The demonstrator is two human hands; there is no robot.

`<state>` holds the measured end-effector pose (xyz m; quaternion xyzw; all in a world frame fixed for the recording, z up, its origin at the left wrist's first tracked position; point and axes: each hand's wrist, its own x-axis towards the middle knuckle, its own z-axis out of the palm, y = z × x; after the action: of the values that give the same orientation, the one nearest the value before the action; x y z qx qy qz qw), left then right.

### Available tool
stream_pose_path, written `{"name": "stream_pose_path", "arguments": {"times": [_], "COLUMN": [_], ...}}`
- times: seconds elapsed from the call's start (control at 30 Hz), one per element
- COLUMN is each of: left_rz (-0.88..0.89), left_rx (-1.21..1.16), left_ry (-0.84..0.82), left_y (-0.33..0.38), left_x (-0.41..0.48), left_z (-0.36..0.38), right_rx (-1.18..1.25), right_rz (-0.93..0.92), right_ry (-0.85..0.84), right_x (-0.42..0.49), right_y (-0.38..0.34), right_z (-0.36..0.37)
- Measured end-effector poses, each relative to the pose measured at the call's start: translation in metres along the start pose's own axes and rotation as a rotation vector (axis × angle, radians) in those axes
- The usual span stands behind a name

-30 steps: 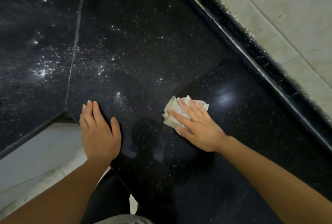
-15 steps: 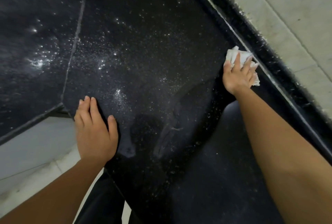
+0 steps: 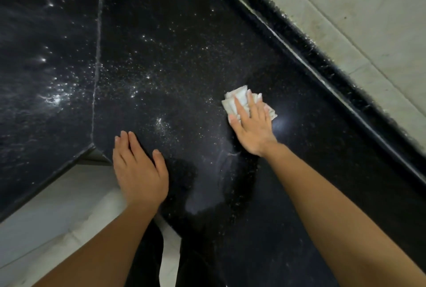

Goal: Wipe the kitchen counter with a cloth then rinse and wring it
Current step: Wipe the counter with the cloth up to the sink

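Observation:
A crumpled white cloth (image 3: 239, 100) lies on the black speckled counter (image 3: 175, 60), right of its middle. My right hand (image 3: 251, 125) presses flat on the cloth, fingers spread over it, so only the cloth's far and side edges show. Resting palm down near the counter's front corner is my left hand (image 3: 138, 167), fingers together, holding nothing. Wet smears and droplets glint on the stone between the hands and further left.
A raised black backsplash strip (image 3: 322, 60) runs diagonally along the right, with pale wall tiles (image 3: 359, 17) behind it. A grout seam (image 3: 96, 65) joins two counter slabs on the left. Pale floor tiles (image 3: 57, 222) lie below the front edge.
My right hand slid the cloth out to the backsplash strip, then back toward the counter's middle. The left hand stayed planted near the front corner.

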<state>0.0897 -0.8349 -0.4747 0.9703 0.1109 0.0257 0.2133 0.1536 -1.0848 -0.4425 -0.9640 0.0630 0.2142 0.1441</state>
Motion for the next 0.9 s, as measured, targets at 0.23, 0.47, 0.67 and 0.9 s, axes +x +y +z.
{"name": "stream_pose_path", "arguments": {"times": [0.23,0.47,0.67,0.9], "left_rz": [0.012,0.049,0.092,0.321], "left_rx": [-0.059,-0.122,-0.139,-0.018], "left_ry": [-0.08,-0.176,-0.344,-0.544], "left_y": [-0.003,-0.008,-0.012,-0.045], "left_x": [-0.002,0.0,0.004,0.018], "left_z": [-0.007,-0.018,-0.033,-0.058], "right_rx": [-0.003,-0.028,0.101,0.271], "right_rz": [-0.04,0.031,0.47,0.758], "right_ry": [-0.054,-0.084,0.033,0.199], "right_x": [-0.088,-0.186,-0.246,-0.214], "right_y": [-0.033,-0.035,-0.012,-0.08], "right_z": [0.045,0.086,0.106,0.122]}}
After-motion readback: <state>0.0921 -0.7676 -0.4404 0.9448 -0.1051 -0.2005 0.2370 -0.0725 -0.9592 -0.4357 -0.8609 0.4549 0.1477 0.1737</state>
